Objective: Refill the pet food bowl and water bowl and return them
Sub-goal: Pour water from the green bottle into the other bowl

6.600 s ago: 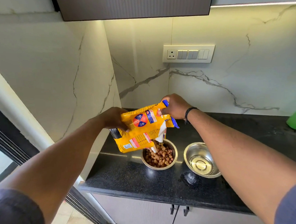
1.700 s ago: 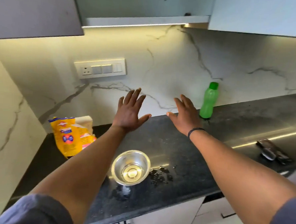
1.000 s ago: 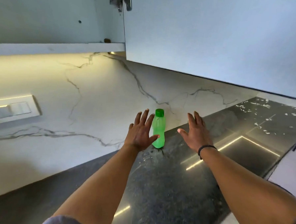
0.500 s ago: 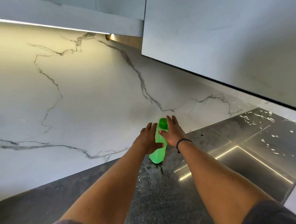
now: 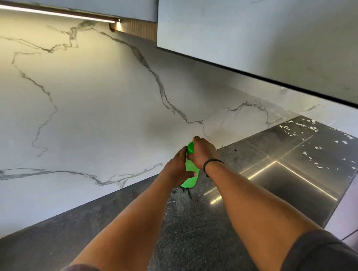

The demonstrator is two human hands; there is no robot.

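1. Both hands on the green bottle [image 5: 189, 178], standing on the dark surface [image 5: 189, 229] by the marble wall [image 5: 91, 120], just past centre frame.
2. Left hand [image 5: 177, 170] wraps the body from 9 o'clock.
3. Right hand [image 5: 202, 153] clamps over the cap [image 5: 190, 148] at 12 o'clock; wristband [image 5: 211, 163] on that wrist.
4. Cabinet [image 5: 262, 36] overhead at 1 o'clock.
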